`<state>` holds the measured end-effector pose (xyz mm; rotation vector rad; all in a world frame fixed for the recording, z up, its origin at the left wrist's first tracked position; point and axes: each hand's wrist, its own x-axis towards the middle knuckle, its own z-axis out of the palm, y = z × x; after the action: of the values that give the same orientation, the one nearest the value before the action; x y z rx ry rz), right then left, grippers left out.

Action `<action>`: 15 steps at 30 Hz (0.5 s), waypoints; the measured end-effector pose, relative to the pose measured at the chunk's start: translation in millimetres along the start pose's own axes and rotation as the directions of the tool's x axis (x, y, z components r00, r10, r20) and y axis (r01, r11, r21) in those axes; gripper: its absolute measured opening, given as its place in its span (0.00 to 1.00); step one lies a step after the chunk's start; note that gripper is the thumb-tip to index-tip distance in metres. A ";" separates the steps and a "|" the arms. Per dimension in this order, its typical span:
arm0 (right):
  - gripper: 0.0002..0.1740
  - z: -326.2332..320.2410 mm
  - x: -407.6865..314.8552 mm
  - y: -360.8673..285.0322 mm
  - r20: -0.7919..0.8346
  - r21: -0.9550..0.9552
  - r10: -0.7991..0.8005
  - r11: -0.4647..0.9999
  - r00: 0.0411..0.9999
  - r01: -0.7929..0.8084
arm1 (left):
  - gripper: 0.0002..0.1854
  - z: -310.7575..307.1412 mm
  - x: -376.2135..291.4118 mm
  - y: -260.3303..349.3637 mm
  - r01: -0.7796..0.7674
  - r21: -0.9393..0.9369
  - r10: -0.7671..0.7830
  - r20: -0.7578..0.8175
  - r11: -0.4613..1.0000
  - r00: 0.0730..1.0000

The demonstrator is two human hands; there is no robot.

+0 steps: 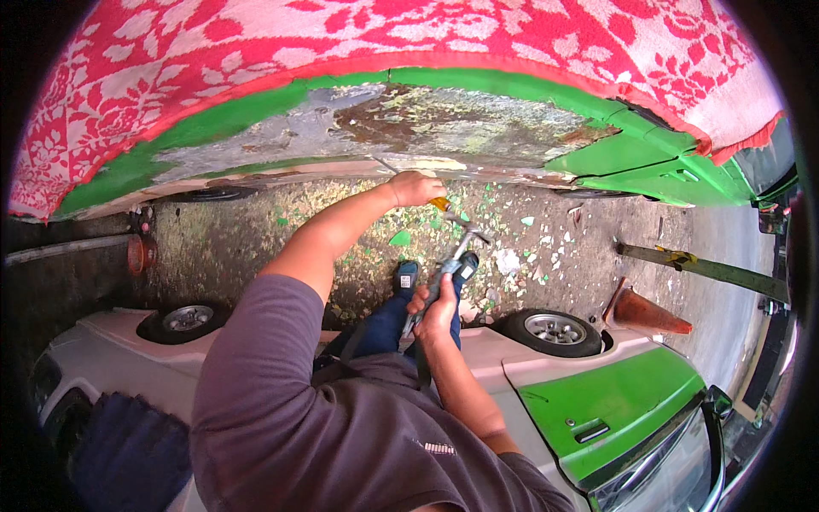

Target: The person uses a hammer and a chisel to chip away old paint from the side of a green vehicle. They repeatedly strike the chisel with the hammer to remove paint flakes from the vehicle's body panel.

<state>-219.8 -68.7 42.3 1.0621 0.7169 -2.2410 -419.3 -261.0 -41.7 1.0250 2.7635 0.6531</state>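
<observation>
My left hand [414, 188] grips a chisel-like hand tool by its yellow handle [440, 203]. Its thin metal blade [385, 165] reaches to the lower edge of a vehicle body panel [473, 125], where green paint gives way to bare, rusty and flaking patches. In my right hand [439, 312] is a hammer [472, 232], held by its grey handle. The hammer head is close to the butt of the yellow handle; whether they touch I cannot tell.
A red-and-white floral cloth [409, 32] drapes over the vehicle ahead. Paint flakes litter the concrete floor [358, 237]. Behind me stands another vehicle with a green door [614, 409] and a wheel [555, 331]. An orange traffic cone [649, 312] lies near a post [716, 272].
</observation>
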 end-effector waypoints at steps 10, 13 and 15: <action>0.21 -4.0 8.4 -19.7 -0.059 0.257 -0.151 0.953 0.987 0.161 | 0.06 9.7 0.1 -6.7 -0.004 0.034 0.004 0.004 0.999 1.000; 0.22 11.0 9.6 -12.0 -0.030 -0.084 0.003 0.996 1.000 -0.006 | 0.07 10.0 2.9 -7.0 -0.002 0.034 0.001 0.034 0.999 0.999; 0.22 17.8 2.4 -16.9 -0.028 0.000 -0.065 0.998 0.997 0.065 | 0.08 10.5 1.4 -9.0 0.006 0.029 -0.008 0.057 1.000 0.998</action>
<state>-241.6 -69.2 53.9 1.0867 0.7724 -2.2863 -423.0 -262.4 -55.0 1.0230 2.7337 0.5747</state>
